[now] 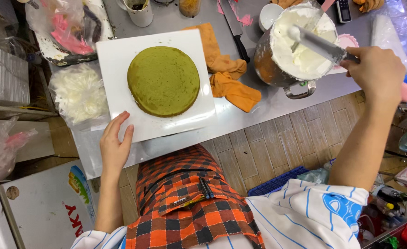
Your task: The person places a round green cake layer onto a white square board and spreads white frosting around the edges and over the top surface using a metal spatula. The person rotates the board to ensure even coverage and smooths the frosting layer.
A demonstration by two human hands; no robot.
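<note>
Fingers of the left hand [115, 146] lie flat and open on the near corner of the white board [116, 60], steadying the green cake [163, 80] at its centre. Right of the board, the right hand [374, 74] grips a palette knife [317, 44], its tip in the metal bowl [270, 64] of whipped cream [304, 60]. Loading cream looks like the step in hand; carrying it over to the cake's top would call for a level blade.

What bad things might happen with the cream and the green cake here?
1. The right hand holds a spatula loaded with white cream over the metal bowl; a blob may drop onto the counter or the orange cloth on the way across.
2. The white board under the green cake overhangs the counter edge, steadied only by the left hand; it might tip.
</note>
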